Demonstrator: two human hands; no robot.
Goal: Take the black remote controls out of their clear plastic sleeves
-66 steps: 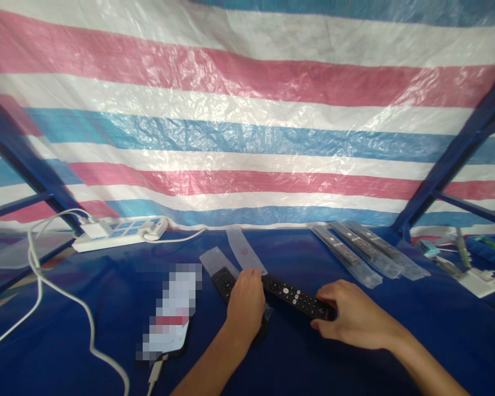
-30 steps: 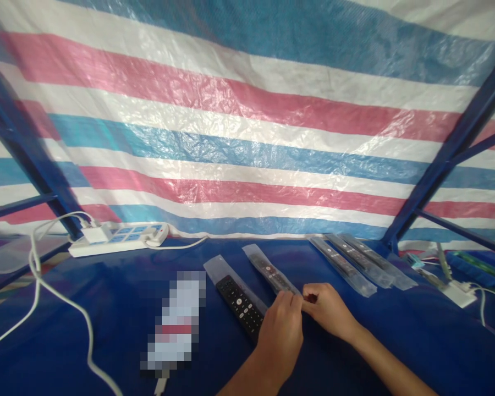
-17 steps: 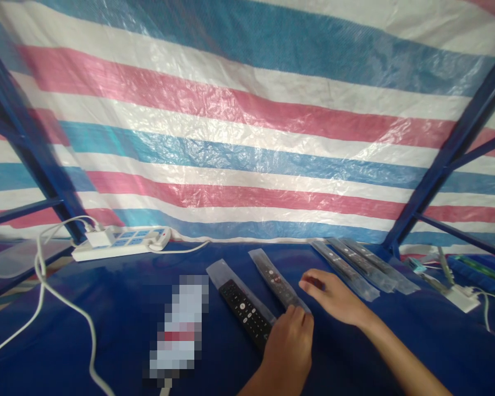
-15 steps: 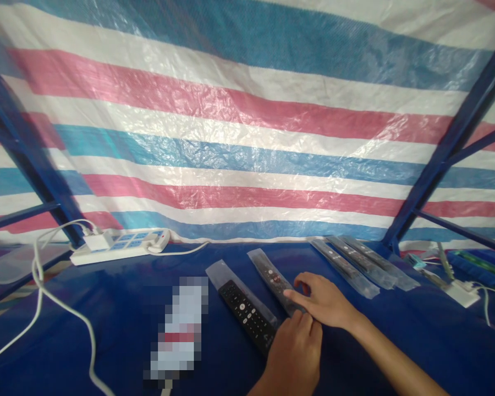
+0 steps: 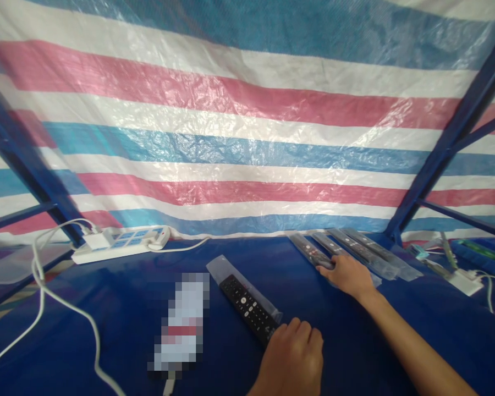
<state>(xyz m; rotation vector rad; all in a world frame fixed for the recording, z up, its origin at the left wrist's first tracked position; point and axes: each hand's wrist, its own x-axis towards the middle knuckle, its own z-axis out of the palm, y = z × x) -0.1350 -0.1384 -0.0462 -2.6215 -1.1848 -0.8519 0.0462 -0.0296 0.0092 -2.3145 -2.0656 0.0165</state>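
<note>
My right hand [image 5: 350, 276] has its thumb and fingers around the lower part of a remote control in a clear plastic sleeve [image 5: 307, 250]. That remote lies at the left end of a row of several sleeved remotes [image 5: 361, 250]. Closer to me, my left hand [image 5: 295, 357] is curled closed at the near end of a bare black remote [image 5: 247, 308]; its fingertips are hidden, so what it holds, if anything, cannot be seen. Partly beneath the black remote lies a flat clear plastic sleeve [image 5: 218, 265].
A pixelated light-coloured object [image 5: 181, 324] with a cable lies left of the black remote. A white power strip [image 5: 124, 245] with cables stands at the back left. At the right are a white plug-like block [image 5: 464, 283] and a blue tray [image 5: 482, 256]. Striped sheeting [image 5: 247, 143] hangs behind.
My right hand has moved right and away from me, carrying the sleeved remote from beside the black one to the row's left end. My left hand has stayed nearly in place.
</note>
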